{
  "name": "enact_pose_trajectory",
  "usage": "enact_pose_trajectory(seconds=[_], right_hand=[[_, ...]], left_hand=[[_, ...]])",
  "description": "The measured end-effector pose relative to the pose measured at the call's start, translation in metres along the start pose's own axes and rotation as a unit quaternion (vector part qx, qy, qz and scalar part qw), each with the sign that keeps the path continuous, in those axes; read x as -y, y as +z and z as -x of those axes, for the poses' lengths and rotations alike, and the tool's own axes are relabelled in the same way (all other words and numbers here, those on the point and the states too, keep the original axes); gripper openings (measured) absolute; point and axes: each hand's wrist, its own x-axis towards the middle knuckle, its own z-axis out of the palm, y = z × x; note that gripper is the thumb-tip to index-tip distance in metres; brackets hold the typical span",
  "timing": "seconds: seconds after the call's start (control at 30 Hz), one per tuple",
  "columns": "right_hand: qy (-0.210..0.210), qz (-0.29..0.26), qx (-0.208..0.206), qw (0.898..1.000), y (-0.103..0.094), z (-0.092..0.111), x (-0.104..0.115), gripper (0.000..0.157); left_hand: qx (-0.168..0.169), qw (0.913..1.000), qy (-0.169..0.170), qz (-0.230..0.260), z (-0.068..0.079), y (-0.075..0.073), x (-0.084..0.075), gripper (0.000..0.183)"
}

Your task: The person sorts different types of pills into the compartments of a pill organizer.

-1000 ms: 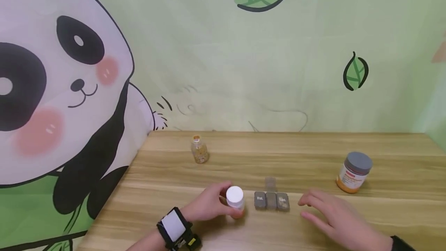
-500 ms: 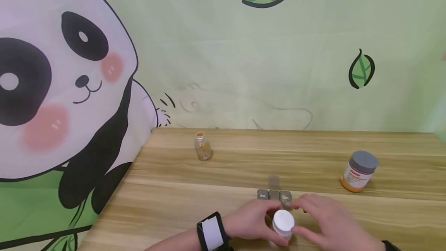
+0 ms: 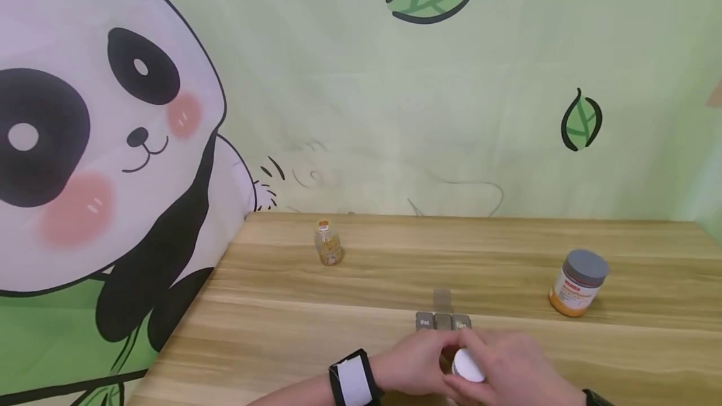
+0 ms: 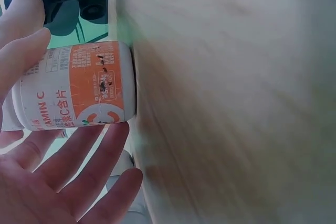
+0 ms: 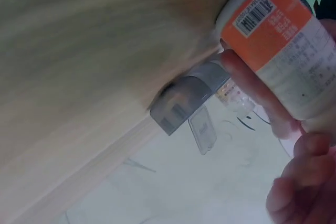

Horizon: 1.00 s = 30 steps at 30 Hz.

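A white and orange vitamin C bottle (image 4: pixel 79 85) stands at the front of the table, its base on or close to the wood. My left hand (image 3: pixel 414 362) grips its body between thumb and fingers. At the top, the fingers and thumb of my right hand (image 3: pixel 516 365) pinch the white cap (image 3: pixel 468 365). The right wrist view shows the bottle's barcode side (image 5: pixel 283 45) beside my fingers. Just beyond both hands lies a grey pill organizer (image 3: pixel 442 321), partly hidden by them. Its middle lid (image 3: pixel 442 297) is flipped up; the lid on the left reads "Wed."
On the wooden table (image 3: pixel 282 306), a small clear bottle (image 3: pixel 329 246) with yellowish contents stands at the back left. A grey-lidded jar (image 3: pixel 579 284) with an orange base is at the right. Behind hangs a green panda-print cloth (image 3: pixel 361 80).
The left hand has carried the bottle rightward and nearer, in front of the pill organizer. My right hand has come in from the right and taken hold of the cap.
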Motion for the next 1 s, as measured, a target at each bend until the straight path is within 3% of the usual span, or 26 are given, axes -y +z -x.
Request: enact_pose_trajectory(seconds=[0.13,0.4,0.53,0.7,0.87,1.0], right_hand=[[-0.027,-0.040,-0.008,0.999,0.005,0.000,-0.006,0.030],[-0.077,-0.111,0.008,0.991,0.008,0.003,-0.016,0.024],[-0.030,-0.132,0.028,0.990,0.003,0.007,-0.016,0.034],[0.046,-0.114,0.047,0.991,-0.007,0.014,-0.018,0.053],[0.063,-0.088,0.033,0.994,-0.012,0.023,-0.025,0.070],[0.075,-0.111,0.017,0.991,-0.015,0.030,-0.028,0.065]], left_hand=[[0.010,0.9996,-0.007,0.024,-0.001,0.000,0.000,0.051],[0.030,0.9993,0.021,-0.004,0.000,-0.003,0.003,0.042],[0.030,0.9991,0.029,0.005,0.001,-0.003,0.003,0.042],[0.036,0.9978,0.029,0.046,0.000,-0.002,0.003,0.034],[0.041,0.9977,0.024,0.049,0.000,0.000,0.003,0.034],[0.038,0.9983,0.023,0.038,0.000,0.000,0.004,0.037]])
